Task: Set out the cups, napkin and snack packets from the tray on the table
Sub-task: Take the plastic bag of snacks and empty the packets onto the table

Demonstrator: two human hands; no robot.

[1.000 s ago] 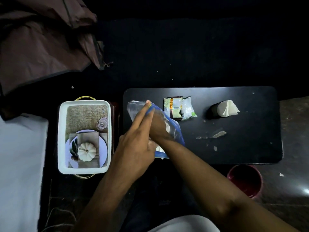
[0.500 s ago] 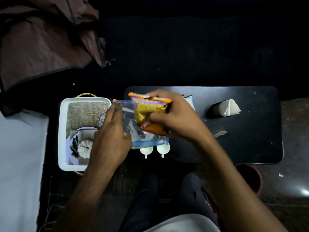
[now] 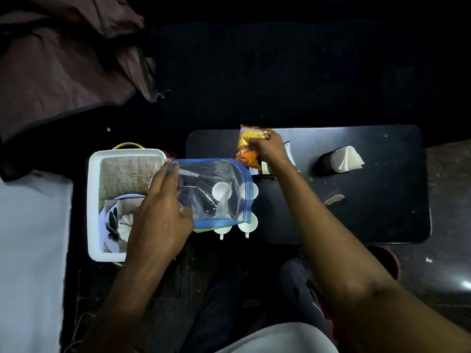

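Table (image 3: 356, 220): black, rounded corners, dull with pale specks and a scuff; it lies under the right hand and stretches away to that hand's right.
Tray (image 3: 93, 205): white, rectangular, directly under and left of the left hand; a woven burlap mat lines it, and a pale plate with a small white pumpkin sits at its near end.
Zip bag (image 3: 221, 174): clear plastic with a blue seal edge, held up by the left hand over the table's left end, dark contents bunched inside.
Left hand (image 3: 158, 220): closed on the bag's left edge, thumb in front, fingers behind.
Right hand (image 3: 271, 149): pinched shut around the top of the snack packet, beyond the bag.
Snack packet (image 3: 248, 149): orange and yellow, glossy, purple band across the top, upright in the right hand at the table's far edge.
Napkin (image 3: 348, 159): white, folded to a point, standing in a dark holder well to the right of the right hand.
Cups (image 3: 248, 224): 4 small white ones visible, under and just beside the bag's right edge.
Room: dark floor, brown cloth heaped far left.
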